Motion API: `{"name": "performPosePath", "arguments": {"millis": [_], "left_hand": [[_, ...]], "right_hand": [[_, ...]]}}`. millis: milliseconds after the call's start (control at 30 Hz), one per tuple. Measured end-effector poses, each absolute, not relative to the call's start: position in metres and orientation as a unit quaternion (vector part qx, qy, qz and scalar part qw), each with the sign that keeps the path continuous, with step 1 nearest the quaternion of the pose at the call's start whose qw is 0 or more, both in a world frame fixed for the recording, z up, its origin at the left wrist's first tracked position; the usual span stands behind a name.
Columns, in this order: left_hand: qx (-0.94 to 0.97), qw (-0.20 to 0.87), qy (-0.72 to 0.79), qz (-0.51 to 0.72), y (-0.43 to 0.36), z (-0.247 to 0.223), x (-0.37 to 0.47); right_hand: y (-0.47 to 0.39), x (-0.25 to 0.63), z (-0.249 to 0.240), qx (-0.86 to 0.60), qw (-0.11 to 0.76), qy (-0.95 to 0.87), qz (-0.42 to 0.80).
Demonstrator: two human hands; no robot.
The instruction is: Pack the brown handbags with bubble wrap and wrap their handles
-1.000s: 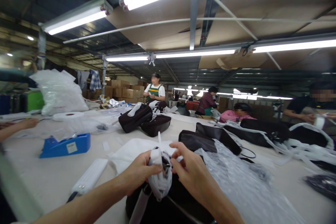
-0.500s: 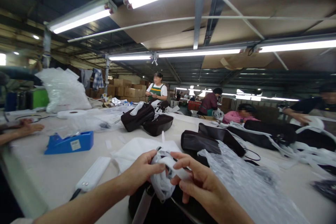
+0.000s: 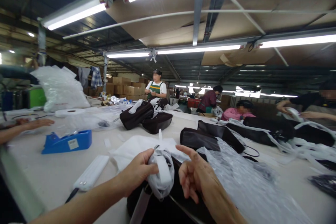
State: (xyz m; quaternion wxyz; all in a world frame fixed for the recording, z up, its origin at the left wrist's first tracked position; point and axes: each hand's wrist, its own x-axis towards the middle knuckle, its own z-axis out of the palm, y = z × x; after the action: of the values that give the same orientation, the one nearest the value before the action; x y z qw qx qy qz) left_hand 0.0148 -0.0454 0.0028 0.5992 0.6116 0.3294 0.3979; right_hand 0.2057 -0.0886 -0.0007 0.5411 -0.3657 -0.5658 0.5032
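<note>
Left hand (image 3: 139,169): fingers pinching a white-wrapped bundle (image 3: 161,189) at its left side, thumb on the near face. Right hand (image 3: 196,173): released, just beside the bundle and apart from it, index finger stretched up and left, the others loosely curled.

Bundle sits at lower centre, in front of the wearer, over a black bag (image 3: 157,213). Long axis runs near upright in view, far end up toward the back of the worktop (image 3: 57,175), rounded near end down toward the wearer. A flat white strip (image 3: 164,171) lies over its upper part, roughly along that axis (what's inside is mostly hidden, some dark bits show).

Just behind: white sheet (image 3: 128,150). To the right, bubble wrap (image 3: 236,178), with black bags (image 3: 199,139) behind its far edge. To the left, white power strip (image 3: 91,173), then blue tape dispenser (image 3: 63,143). Further back, two more dark bags (image 3: 157,123) leaning together, a white roll (image 3: 69,112) and a pile of clear plastic (image 3: 60,92).

Co-worker's hand (image 3: 39,123) at far left; person in a green apron (image 3: 156,88) across the worktop.
</note>
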Motion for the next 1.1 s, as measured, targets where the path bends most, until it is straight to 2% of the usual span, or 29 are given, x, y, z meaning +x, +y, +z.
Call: {"name": "performPosePath", "arguments": {"millis": [167, 367, 500, 567, 733, 900, 1100], "left_hand": [[0.641, 0.569, 0.307, 0.413, -0.046, 0.0, 0.018], [0.619, 0.587, 0.323, 0.41, -0.044, 0.0, 0.01], [0.617, 0.606, 0.304, 0.4, -0.044, 0.002, 0.008], [0.619, 0.616, 0.286, 0.394, -0.045, 0.003, 0.009], [0.623, 0.612, 0.281, 0.398, -0.045, 0.001, 0.009], [0.624, 0.617, 0.265, 0.4, -0.044, 0.0, 0.008], [0.655, 0.592, 0.277, 0.38, -0.046, 0.004, 0.007]], "right_hand": [[-0.101, 0.187, 0.018, -0.393, 0.466, -0.646, 0.459], [-0.094, 0.199, -0.015, -0.402, 0.419, -0.681, 0.446], [-0.094, 0.203, -0.016, -0.399, 0.432, -0.786, 0.194], [-0.094, 0.2, -0.012, -0.366, 0.451, -0.807, 0.105], [-0.086, 0.19, -0.014, -0.378, 0.442, -0.812, 0.042], [-0.08, 0.182, -0.023, -0.364, 0.452, -0.8, -0.152], [-0.08, 0.174, -0.032, -0.391, 0.415, -0.778, -0.264]]}}
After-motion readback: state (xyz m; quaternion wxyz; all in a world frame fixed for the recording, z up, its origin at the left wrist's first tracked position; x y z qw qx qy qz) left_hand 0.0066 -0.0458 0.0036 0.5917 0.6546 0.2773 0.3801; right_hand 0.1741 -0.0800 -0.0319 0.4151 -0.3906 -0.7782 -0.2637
